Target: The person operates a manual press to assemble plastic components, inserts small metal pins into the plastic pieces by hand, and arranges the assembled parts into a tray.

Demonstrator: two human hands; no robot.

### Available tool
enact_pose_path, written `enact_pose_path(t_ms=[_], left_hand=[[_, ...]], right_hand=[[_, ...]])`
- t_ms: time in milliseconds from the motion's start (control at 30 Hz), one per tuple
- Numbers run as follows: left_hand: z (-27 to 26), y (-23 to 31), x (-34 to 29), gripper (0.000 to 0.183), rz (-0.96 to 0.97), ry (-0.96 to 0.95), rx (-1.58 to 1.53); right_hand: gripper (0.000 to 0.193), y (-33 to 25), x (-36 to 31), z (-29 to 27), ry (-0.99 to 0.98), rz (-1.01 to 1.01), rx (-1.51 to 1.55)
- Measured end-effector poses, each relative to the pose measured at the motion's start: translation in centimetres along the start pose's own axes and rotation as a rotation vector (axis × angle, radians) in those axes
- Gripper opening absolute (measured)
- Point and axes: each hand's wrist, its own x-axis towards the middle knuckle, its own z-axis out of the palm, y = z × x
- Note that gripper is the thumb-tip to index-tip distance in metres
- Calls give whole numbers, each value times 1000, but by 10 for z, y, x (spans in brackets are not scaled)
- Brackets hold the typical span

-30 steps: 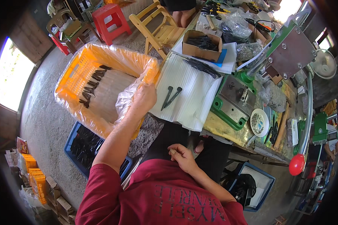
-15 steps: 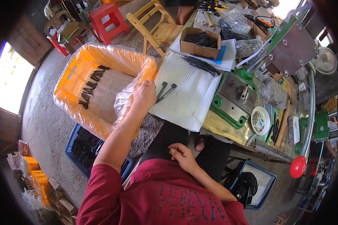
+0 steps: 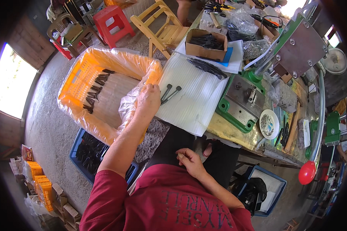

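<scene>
My left hand (image 3: pixel 148 101) is closed at the near right corner of a yellow plastic crate (image 3: pixel 75 79), its fingers on the clear plastic liner (image 3: pixel 128 106) folded over the rim. Inside the crate, several small black parts (image 3: pixel 93 93) lie in a row on the liner. Close to that hand, two black rod-like pieces with wider ends (image 3: pixel 172 93) rest on a white foam sheet (image 3: pixel 192 111). Over my lap hovers my right hand (image 3: pixel 192 161), fingers curled in; nothing shows in it.
A green-framed press (image 3: pixel 241 102) stands on the bench, beside a white bowl (image 3: pixel 269 124) of small metal pieces. Behind the foam are more black pieces (image 3: pixel 207 67) and a cardboard box (image 3: pixel 206 42). Blue bins (image 3: pixel 89 154) sit low on both sides. A red ball knob (image 3: pixel 307 172) hangs at right.
Both hands keep nearly the same poses; the right has shifted slightly. The whole view has moved a little. At the top, more of another person's limb shows beyond the wooden chair.
</scene>
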Motion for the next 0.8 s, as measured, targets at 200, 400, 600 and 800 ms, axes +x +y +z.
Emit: enact_pose_path(t_ms=[200, 400, 600, 800], left_hand=[[-18, 9, -10, 13, 144, 135, -52], [-19, 23, -4, 22, 0, -156, -149], [-6, 23, 4, 30, -139, -173, -198], [0, 15, 10, 25, -138, -261, -280]], right_hand=[[18, 4, 1, 0, -10, -18, 59], [19, 3, 0, 2, -9, -16, 18], [16, 2, -1, 0, -21, 7, 4], [17, 4, 0, 1, -31, 1, 14]])
